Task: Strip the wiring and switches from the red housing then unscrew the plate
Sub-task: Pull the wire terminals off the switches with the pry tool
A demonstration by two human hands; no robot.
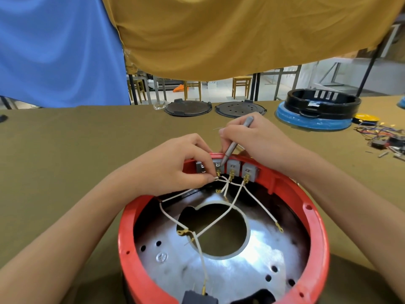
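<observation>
Stripping wires comes first — my left hand point(175, 165) pinches a white wire point(215, 178) at the switches point(232, 168) on the red housing's point(315, 218) far wall, my right hand point(252, 139) gripping the tool point(232, 148). Next, I judge — pry the terminal free; the plate point(175, 268) waits.

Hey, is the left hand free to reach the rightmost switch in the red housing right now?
Probably not: the left hand is pinching a white wire, and the right hand with its tool crosses the path to the rightmost switch.
</observation>
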